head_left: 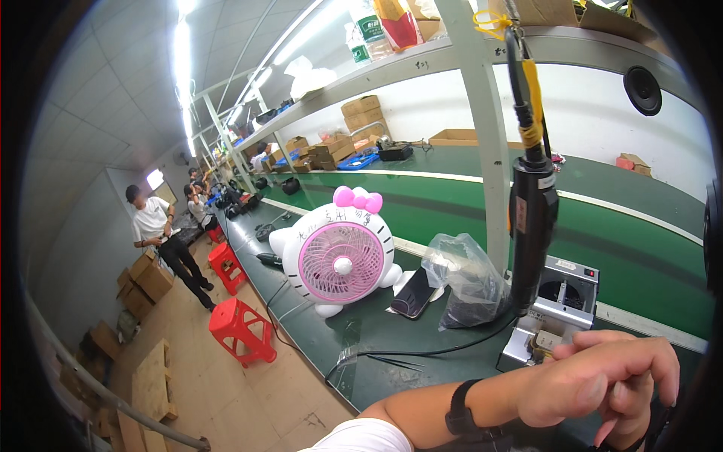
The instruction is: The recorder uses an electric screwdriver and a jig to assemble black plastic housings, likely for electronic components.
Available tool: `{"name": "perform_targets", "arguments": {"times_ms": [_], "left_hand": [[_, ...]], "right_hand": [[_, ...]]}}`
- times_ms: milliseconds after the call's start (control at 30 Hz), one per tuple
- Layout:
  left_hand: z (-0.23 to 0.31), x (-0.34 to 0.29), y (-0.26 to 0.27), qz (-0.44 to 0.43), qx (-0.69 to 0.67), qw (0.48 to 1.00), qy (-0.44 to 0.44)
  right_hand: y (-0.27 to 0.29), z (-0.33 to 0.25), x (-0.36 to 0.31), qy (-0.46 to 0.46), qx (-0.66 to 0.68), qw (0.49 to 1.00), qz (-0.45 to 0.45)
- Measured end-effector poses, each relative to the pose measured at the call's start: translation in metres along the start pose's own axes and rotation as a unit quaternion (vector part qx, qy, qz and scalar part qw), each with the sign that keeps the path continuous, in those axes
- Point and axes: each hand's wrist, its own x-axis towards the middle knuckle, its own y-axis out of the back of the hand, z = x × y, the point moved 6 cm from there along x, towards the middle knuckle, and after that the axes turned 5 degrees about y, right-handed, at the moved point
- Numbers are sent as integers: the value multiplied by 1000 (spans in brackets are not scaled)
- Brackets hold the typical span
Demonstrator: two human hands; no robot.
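My left hand reaches in from the lower edge, a black band around its wrist. Its fingers are bent, and whatever they may hold is hidden. Under and beyond it my right hand shows in part, fingers curled close against the left one; its contents cannot be made out. Just past both hands stands a silver metal box with a dark round opening, probably a screw feeder. Above it a black electric screwdriver hangs upright, held by neither hand.
On the dark green bench stand a pink-and-white fan, a phone and a clear plastic bag with dark contents. A cable crosses the front. A shelf post rises behind. Red stools and people are at left.
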Motion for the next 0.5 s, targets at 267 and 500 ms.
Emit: {"name": "perform_targets", "arguments": {"times_ms": [267,500], "left_hand": [[-3,-5,11,83,-117,990,-6],[-10,-4,16,88,-112,990,10]], "right_hand": [[5,-11,3,-6,3,1000,24],[9,-24,3,-13,0,999,50]]}}
